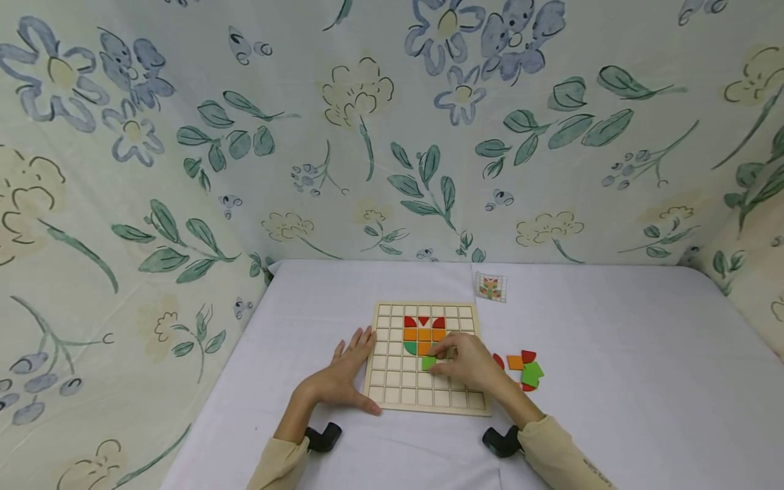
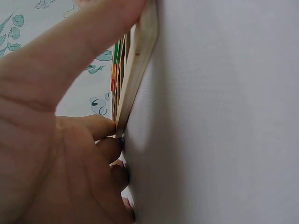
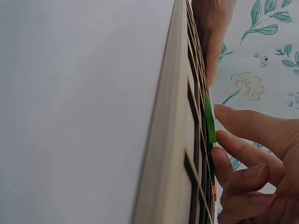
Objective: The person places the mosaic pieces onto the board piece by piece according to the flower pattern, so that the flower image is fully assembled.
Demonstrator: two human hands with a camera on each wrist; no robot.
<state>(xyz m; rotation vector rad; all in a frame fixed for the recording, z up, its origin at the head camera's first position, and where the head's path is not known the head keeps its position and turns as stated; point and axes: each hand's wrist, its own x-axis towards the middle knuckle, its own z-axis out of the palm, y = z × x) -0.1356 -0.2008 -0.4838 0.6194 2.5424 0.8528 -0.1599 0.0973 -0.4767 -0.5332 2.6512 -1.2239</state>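
Note:
A wooden grid board [image 1: 384, 395] lies on the white cloth, with red, orange and green tiles set in its upper middle cells. My left hand [image 1: 333, 381] is spread along the board's left side, fingers at the left edge and thumb at the near corner. In the left wrist view, the thumb reaches over the board's wooden rim [image 2: 140, 60]. My right hand [image 1: 468, 361] is over the board, thumb and fingertips pinching a light green square tile [image 1: 428, 363] just below an orange one. In the right wrist view, this green tile [image 3: 210, 119] sits slightly tilted at the grid.
To the right of the board lies a loose group of tiles, among them an orange square [image 1: 515, 362], a green piece [image 1: 531, 374] and red curved pieces [image 1: 529, 356]. A small pattern card [image 1: 491, 287] lies beyond the board's far right corner. Floral fabric [image 1: 367, 150] hangs behind the table.

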